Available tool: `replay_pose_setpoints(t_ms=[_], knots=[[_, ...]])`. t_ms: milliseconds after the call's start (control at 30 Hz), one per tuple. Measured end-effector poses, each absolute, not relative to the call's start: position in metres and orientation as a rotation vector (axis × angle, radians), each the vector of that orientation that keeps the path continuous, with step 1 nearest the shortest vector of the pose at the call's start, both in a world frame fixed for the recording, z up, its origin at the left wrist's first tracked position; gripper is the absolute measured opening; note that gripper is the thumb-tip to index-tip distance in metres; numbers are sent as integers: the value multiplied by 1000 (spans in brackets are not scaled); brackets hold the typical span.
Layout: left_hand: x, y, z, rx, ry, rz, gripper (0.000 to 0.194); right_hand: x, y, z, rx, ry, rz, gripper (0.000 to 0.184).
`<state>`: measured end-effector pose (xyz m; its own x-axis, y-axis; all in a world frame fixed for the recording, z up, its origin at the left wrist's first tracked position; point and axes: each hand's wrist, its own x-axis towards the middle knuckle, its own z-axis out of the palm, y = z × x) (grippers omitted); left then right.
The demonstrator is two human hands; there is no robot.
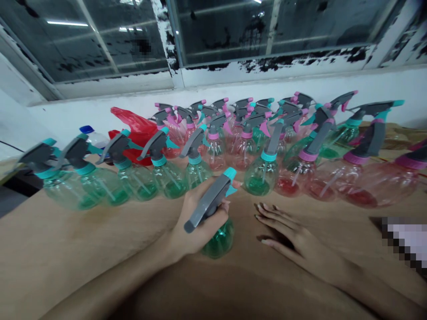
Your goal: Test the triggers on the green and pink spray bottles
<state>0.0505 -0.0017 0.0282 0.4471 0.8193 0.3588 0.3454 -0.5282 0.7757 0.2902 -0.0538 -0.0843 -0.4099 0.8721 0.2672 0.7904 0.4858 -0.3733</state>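
Note:
My left hand (196,213) is wrapped round the neck of a green spray bottle (218,242), just under its grey trigger head with a teal nozzle. The bottle stands close in front of me, and its collar is hidden by my fingers. To the right, my right hand (290,235) rests on the wooden table (133,253), fingers stretched out and holding nothing. Nearest beyond it are a green spray bottle (262,178) with a teal collar and a pink spray bottle (295,178) with a pink collar.
A row of green bottles (170,180) stands at the left, more pink bottles (353,182) at the right. Several others crowd behind, by the wall. A red plastic bag (135,126) and a blue-capped bottle (95,138) sit at the back left. A blurred-out object (408,240) lies at right.

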Motion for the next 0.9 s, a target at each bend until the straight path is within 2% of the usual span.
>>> replay_pose_setpoints(t_ms=[200, 400, 600, 800, 900], knots=[[51, -3, 28, 2034, 975, 985, 31, 291, -54, -85, -1376, -2311, 258, 48], [52, -3, 27, 2034, 1009, 1014, 18, 290, -54, -84, -1376, -2291, 269, 46], [51, -3, 29, 2035, 990, 960, 21, 290, -54, -83, -1380, -2318, 238, 47], [48, -3, 33, 2036, 943, 922, 10, 290, -53, -85, -1389, -2342, 240, 47], [48, -2, 34, 2061, 906, 909, 14, 290, -54, -85, -1396, -2339, 238, 48]])
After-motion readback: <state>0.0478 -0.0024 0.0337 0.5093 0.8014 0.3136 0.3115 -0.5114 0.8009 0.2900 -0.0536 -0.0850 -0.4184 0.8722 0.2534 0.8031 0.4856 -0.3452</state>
